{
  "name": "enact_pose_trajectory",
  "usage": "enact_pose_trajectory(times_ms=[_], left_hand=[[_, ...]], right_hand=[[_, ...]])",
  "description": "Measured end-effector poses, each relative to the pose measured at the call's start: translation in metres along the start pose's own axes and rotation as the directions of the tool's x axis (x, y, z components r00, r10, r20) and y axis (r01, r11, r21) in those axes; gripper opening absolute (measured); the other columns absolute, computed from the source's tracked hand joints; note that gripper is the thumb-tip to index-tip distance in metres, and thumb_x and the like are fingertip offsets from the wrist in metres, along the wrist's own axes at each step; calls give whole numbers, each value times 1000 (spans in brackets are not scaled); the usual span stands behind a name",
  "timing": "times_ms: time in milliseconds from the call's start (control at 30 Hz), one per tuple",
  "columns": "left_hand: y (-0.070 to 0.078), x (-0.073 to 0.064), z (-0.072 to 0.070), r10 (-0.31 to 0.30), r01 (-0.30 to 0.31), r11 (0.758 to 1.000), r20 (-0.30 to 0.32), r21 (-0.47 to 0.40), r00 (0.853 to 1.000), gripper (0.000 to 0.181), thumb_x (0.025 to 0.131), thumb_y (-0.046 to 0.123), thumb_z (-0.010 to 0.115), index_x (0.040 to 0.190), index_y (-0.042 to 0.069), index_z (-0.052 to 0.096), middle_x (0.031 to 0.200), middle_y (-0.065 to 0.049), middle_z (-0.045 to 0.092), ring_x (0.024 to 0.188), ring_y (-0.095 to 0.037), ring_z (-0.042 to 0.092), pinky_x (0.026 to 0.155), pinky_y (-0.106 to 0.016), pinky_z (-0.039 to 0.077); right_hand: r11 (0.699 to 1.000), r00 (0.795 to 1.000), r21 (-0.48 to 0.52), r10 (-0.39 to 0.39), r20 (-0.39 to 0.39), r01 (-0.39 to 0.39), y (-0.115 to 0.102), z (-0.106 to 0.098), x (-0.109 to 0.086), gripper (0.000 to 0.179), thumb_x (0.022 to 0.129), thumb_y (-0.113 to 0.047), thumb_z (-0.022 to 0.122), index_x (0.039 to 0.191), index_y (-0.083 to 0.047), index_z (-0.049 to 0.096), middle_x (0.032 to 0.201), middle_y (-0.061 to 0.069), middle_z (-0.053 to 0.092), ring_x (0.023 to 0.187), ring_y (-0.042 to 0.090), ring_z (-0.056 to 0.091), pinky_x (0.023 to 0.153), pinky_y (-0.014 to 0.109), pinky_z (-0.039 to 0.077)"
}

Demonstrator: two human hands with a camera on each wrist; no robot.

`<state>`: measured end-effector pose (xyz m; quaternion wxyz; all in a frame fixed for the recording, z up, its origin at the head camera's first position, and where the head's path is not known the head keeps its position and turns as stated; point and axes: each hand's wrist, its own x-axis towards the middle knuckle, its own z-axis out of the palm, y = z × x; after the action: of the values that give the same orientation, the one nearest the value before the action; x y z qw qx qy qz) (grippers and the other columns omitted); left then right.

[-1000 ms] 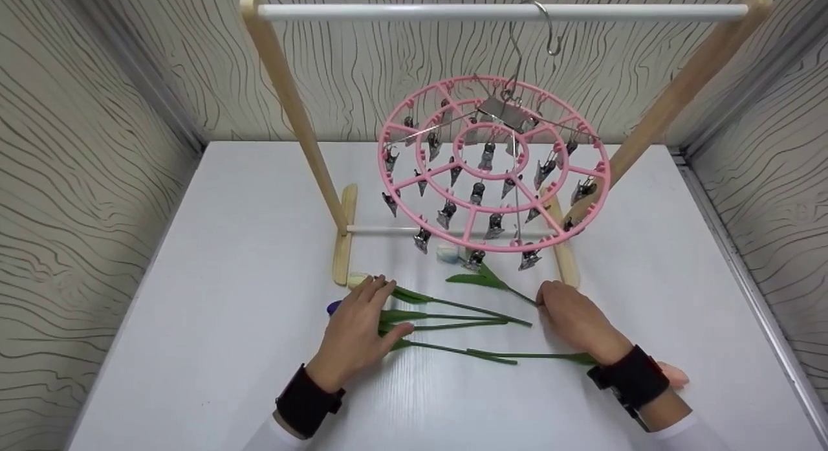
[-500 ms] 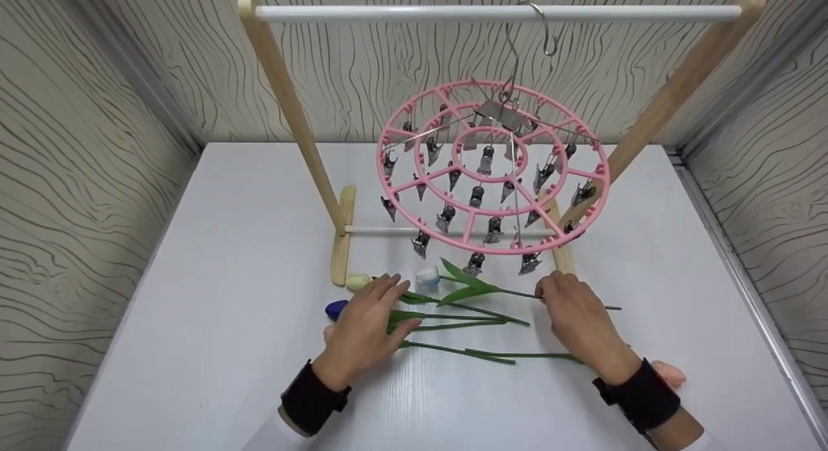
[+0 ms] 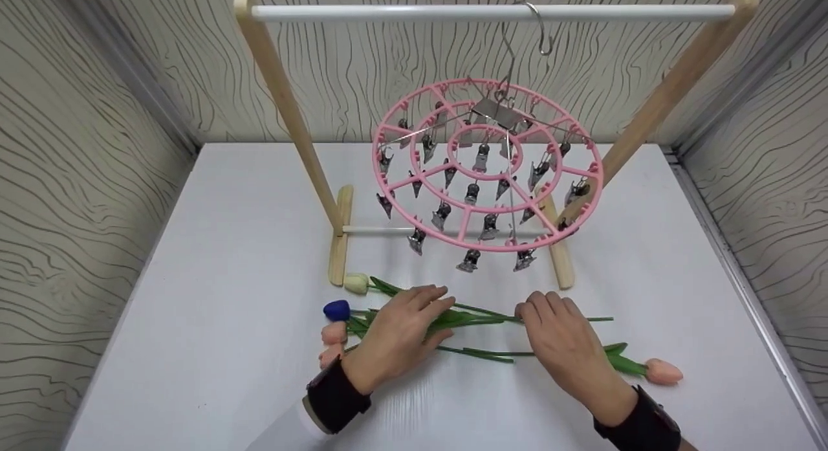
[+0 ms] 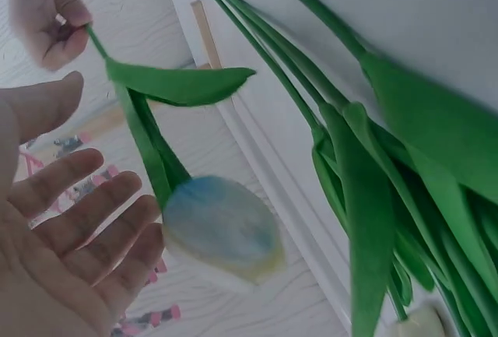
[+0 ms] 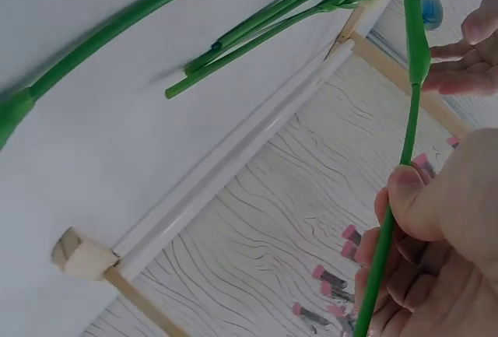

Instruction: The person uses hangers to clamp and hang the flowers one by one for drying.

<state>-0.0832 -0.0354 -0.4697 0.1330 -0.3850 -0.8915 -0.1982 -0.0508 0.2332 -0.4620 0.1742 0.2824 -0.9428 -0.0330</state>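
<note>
The left hand (image 3: 401, 334) lay over the stems, palm toward the petals and fingers extended, gripping nothing; I could not tell whether its fingertips touched the flower beside them. The right hand (image 3: 563, 338) held that flower, its stem (image 5: 410, 123) pinched between thumb and fingers, the cut end poking out toward the table's right edge. This was the blue-and-white flower (image 4: 222, 228), its head just beside the left fingers.

A moment earlier it had sat farther off, its head below the pink hanger; now it was drawn nearer and ran across the table (image 3: 194, 257), roughly in line with the far edge. The left hand had slid rightward too, baring the heads it had partly covered. To my eye, that brought the held flower in among the others, its head facing the left edge as theirs did.

Toward that left edge were two pink flowers (image 3: 334, 333), then a dark blue flower (image 3: 336, 310), and beyond it a cream flower (image 3: 356, 283) near the rack's foot. One more pink flower (image 3: 664, 371) lay the opposite way, its head toward the right edge.

Past the flowers stood the wooden rack (image 3: 280, 88), and from its white bar (image 3: 388, 12) hung the round pink hanger (image 3: 464, 224) with its metal clips (image 3: 442, 215); I saw no flower in them. The patterned wall (image 3: 414, 69) rose behind the table's far edge.
</note>
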Motion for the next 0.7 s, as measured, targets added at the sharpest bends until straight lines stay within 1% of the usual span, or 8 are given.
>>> enact_pose_trajectory(times_ms=[33, 100, 133, 267, 400, 533, 633, 700], left_hand=[[2, 2, 1, 8, -8, 1000, 7, 9, 1000, 41, 86, 37, 63, 120, 15, 58, 122, -2, 57, 113, -17, 51, 95, -32, 41], [6, 4, 5, 21, -21, 999, 16, 28, 1000, 37, 86, 34, 64, 117, 15, 60, 116, 0, 60, 108, -16, 54, 92, -31, 43], [8, 5, 7, 26, -27, 999, 15, 46, 1000, 34, 86, 32, 64, 115, 15, 61, 112, 1, 61, 104, -15, 55, 90, -30, 44], [12, 5, 12, 33, -32, 997, -3, 76, 999, 24, 83, 23, 68, 105, 15, 65, 92, 3, 62, 87, -13, 59, 77, -27, 48], [12, 4, 12, 24, -21, 996, -33, 88, 999, 14, 80, 20, 70, 93, 16, 67, 79, 5, 61, 75, -11, 59, 66, -26, 49], [11, 3, 9, 3, 6, 991, -70, 131, 998, 7, 77, 24, 72, 80, 20, 66, 72, 8, 63, 69, -11, 59, 62, -26, 45], [10, 1, 5, -26, 35, 992, -76, 121, 997, 7, 76, 24, 72, 75, 21, 66, 69, 9, 63, 66, -11, 57, 59, -27, 43], [9, -1, 1, -47, 54, 994, -74, 90, 996, 6, 75, 23, 72, 74, 20, 66, 68, 9, 64, 64, -10, 57, 58, -26, 43]], right_hand=[[1000, 1000, -5, -7, 1, 7, -2, -2, 1, 24, 77, 4, 65, 97, 0, 52, 85, 11, 49, 74, 24, 45, 61, 33, 40], [1000, 1000, -19, -22, -8, 22, -6, -6, 3, 8, 89, 2, 50, 97, 0, 52, 86, 11, 49, 75, 25, 45, 61, 33, 40], [999, 999, -18, -29, -30, 28, -8, -7, 4, 10, 93, 0, 43, 96, 0, 52, 85, 11, 49, 74, 25, 45, 60, 34, 39], [998, 992, -30, -55, -117, 52, -13, -10, 10, 41, 101, -10, 14, 92, 1, 52, 83, 12, 48, 71, 26, 45, 57, 35, 38], [996, 988, -51, -74, -136, 68, -18, -12, 13, 43, 102, -11, 13, 92, 2, 53, 83, 14, 49, 71, 28, 46, 57, 36, 39], [995, 982, -58, -89, -165, 81, -24, -16, 16, 37, 101, -9, 20, 90, 3, 54, 81, 14, 49, 70, 29, 46, 56, 37, 39], [994, 969, -44, -103, -223, 96, -27, -19, 18, 32, 99, -8, 28, 88, 3, 56, 81, 15, 51, 71, 30, 48, 57, 38, 41], [993, 953, -37, -114, -280, 108, -30, -23, 20, 30, 98, -7, 32, 89, 2, 58, 82, 15, 53, 73, 31, 51, 59, 40, 43]])
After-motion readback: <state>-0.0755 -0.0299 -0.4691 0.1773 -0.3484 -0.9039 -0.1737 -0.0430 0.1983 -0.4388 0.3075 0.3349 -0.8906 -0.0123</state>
